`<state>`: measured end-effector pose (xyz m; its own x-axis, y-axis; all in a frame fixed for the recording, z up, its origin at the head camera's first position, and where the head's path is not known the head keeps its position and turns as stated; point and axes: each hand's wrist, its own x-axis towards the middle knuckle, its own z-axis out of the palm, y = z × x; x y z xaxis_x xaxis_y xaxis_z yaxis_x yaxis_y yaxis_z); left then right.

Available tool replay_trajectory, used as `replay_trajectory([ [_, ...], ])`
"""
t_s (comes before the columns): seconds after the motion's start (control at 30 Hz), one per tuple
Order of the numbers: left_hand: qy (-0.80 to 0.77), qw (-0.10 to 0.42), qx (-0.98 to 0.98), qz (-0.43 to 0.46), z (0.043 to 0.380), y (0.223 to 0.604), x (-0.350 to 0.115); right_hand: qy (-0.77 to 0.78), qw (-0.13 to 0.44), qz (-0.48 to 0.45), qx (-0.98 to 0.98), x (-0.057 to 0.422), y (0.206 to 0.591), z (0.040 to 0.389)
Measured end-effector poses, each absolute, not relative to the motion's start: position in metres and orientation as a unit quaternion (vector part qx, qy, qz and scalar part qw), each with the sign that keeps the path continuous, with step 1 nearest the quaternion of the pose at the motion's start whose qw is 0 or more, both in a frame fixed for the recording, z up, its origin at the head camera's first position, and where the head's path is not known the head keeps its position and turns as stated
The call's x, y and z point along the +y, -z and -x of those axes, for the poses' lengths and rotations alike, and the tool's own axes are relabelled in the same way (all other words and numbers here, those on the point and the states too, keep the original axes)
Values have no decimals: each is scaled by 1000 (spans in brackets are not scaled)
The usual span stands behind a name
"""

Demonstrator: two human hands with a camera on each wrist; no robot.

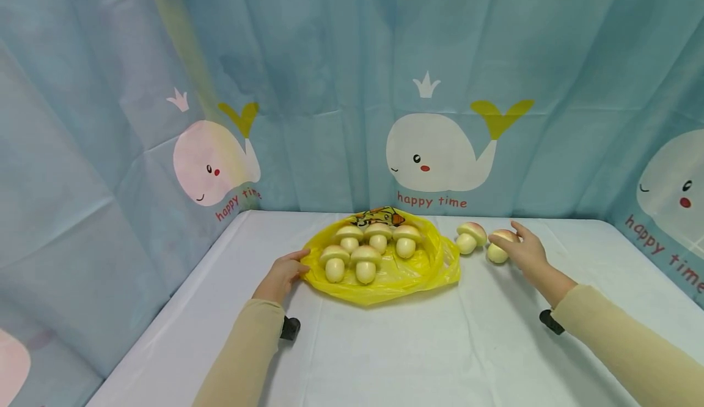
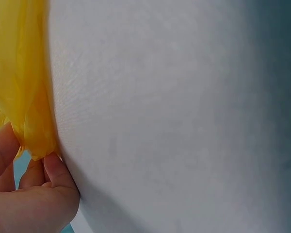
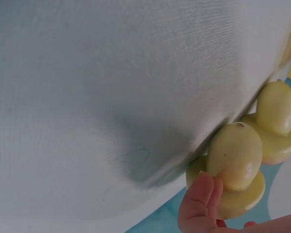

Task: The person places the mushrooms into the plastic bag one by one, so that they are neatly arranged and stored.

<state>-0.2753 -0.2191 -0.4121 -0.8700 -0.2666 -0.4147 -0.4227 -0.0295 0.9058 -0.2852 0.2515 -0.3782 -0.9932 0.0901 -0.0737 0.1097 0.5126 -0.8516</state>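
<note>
A yellow plastic bag (image 1: 379,295) lies spread open on the table, with several toy mushrooms (image 1: 365,264) standing in it, pale-stemmed with pinkish-cream caps. My left hand (image 1: 279,277) pinches the bag's left edge; in the left wrist view, the fingers (image 2: 58,170) meet the gathered yellow plastic (image 2: 31,97). To the bag's right are two more toy mushrooms. Nearest the bag is one mushroom (image 1: 470,238), and my right hand (image 1: 529,253) reaches around the other mushroom (image 1: 498,253), thumb and fingers spread apart. In the right wrist view, fingertips overlap that mushroom's stem (image 3: 235,155).
White cloth covers the table (image 1: 396,352). Behind it hangs a blue curtain (image 1: 330,150) with whale prints, close to the table's back edge. A dark strap device (image 1: 289,328) sits at the left wrist, another dark device (image 1: 552,322) at the right.
</note>
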Motion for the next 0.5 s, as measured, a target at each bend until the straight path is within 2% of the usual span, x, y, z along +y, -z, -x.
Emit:
replay_trajectory([
  [0.5,-673,58,694,251,277,414,-219,460,19,-102,882,252,393,301],
])
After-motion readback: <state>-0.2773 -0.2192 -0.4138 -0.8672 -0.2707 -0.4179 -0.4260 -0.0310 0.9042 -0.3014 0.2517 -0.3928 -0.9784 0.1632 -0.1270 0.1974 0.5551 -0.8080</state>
